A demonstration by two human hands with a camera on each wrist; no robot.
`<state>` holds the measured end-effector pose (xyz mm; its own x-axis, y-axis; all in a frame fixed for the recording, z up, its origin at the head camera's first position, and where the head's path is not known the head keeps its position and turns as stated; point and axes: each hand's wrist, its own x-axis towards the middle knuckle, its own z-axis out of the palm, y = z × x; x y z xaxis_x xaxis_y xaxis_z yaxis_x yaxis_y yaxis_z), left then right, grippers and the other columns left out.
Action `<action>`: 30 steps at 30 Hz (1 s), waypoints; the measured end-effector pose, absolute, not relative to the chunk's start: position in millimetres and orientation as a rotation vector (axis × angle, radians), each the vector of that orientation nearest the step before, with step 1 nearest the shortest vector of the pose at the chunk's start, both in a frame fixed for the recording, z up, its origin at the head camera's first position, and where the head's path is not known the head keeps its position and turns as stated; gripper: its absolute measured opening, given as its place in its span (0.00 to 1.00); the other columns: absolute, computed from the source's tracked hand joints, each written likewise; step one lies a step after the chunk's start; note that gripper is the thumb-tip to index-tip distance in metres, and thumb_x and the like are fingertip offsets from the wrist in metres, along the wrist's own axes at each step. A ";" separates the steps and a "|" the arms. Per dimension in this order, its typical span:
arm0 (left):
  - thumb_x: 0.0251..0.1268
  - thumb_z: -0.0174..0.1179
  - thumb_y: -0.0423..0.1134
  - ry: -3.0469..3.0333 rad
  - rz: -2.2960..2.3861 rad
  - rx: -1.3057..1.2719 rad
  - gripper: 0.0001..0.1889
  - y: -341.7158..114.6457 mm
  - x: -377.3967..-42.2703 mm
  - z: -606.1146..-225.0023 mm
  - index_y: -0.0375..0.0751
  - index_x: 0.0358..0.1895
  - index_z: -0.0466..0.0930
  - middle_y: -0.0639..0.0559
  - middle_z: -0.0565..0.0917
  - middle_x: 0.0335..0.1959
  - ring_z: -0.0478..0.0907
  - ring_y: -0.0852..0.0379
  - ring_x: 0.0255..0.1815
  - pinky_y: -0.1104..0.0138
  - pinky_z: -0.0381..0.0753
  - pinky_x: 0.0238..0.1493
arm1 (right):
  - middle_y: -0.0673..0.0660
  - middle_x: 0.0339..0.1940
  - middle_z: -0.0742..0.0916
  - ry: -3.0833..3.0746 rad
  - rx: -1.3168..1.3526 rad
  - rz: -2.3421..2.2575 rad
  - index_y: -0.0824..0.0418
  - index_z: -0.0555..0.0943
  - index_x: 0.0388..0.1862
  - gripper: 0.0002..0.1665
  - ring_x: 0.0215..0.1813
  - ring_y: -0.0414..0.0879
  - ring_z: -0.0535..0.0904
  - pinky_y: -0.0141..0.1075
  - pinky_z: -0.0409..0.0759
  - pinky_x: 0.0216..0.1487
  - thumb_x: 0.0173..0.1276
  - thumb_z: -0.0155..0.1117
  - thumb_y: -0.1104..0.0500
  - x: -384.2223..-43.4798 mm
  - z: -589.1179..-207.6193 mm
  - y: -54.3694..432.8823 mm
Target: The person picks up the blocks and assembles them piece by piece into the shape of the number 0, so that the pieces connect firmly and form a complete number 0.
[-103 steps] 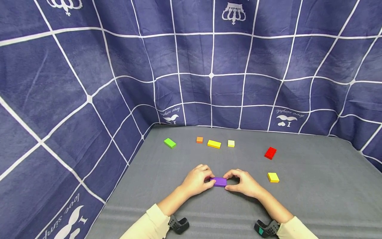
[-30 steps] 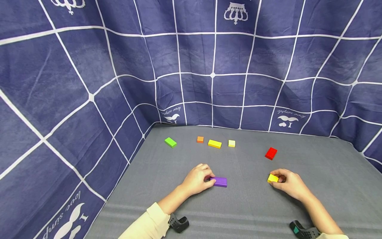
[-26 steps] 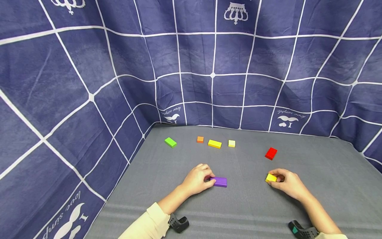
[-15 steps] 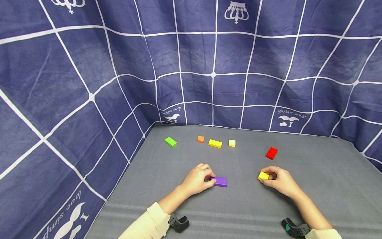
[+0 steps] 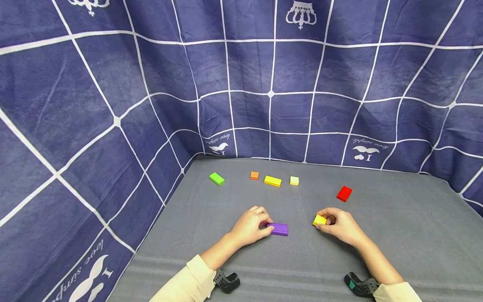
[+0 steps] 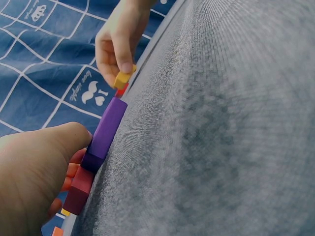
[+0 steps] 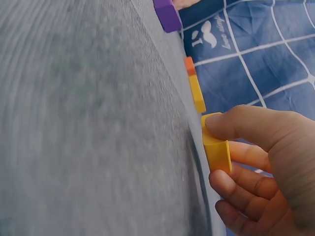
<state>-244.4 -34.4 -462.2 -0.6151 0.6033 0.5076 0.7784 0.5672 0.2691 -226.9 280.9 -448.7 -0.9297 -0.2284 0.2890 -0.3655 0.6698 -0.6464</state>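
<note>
My left hand (image 5: 250, 226) pinches the left end of a purple rectangular block (image 5: 280, 229) lying on the grey table. In the left wrist view, a dark red block (image 6: 78, 191) sits against the near end of the purple block (image 6: 106, 132), beside my curled fingers; my hand hides it in the head view. My right hand (image 5: 341, 225) holds a small yellow block (image 5: 320, 220) between thumb and fingers, to the right of the purple block and apart from it. The right wrist view shows the thumb on the yellow block (image 7: 216, 145); whether it touches the table I cannot tell.
Along the back of the table lie a green block (image 5: 216, 179), a small orange block (image 5: 254, 175), a longer yellow block (image 5: 273, 181) and a pale yellow block (image 5: 294, 180). A red block (image 5: 344, 193) lies behind my right hand. Blue curtain (image 5: 290, 109) borders the back and left.
My right hand has left the purple block's right end, gripped the small yellow block at the right, and brought it leftward, closer to the purple block. My left hand stays in place.
</note>
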 end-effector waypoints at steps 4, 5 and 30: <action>0.56 0.68 0.42 -2.441 -0.676 -1.125 0.04 -34.5 -244.4 -462.2 0.49 0.32 0.85 0.59 0.77 0.29 0.70 0.63 0.33 0.73 0.70 0.37 | 0.47 0.26 0.81 -2.701 0.502 1.116 0.63 0.84 0.39 0.17 0.28 0.35 0.74 0.30 0.72 0.27 0.50 0.78 0.64 -229.4 -448.9 273.5; 0.56 0.68 0.42 -2.445 -0.675 -1.124 0.04 -34.5 -244.4 -462.1 0.49 0.32 0.85 0.59 0.77 0.30 0.70 0.63 0.32 0.73 0.70 0.37 | 0.47 0.26 0.81 -2.700 0.506 1.119 0.62 0.84 0.39 0.17 0.28 0.35 0.74 0.30 0.72 0.27 0.49 0.78 0.64 -229.9 -448.9 271.5; 0.57 0.67 0.43 -2.477 -0.664 -1.101 0.04 -33.7 -244.4 -462.5 0.50 0.33 0.86 0.60 0.77 0.30 0.70 0.63 0.33 0.73 0.69 0.37 | 0.48 0.26 0.81 -2.709 0.660 1.189 0.61 0.84 0.38 0.16 0.27 0.35 0.74 0.30 0.73 0.27 0.50 0.78 0.62 -238.8 -451.5 229.2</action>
<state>-244.4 -33.7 -462.5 -0.6372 0.5974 0.4869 0.7608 0.5882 0.2741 -238.8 229.2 -451.5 -0.8994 -0.3446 0.2689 -0.4312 0.5988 -0.6749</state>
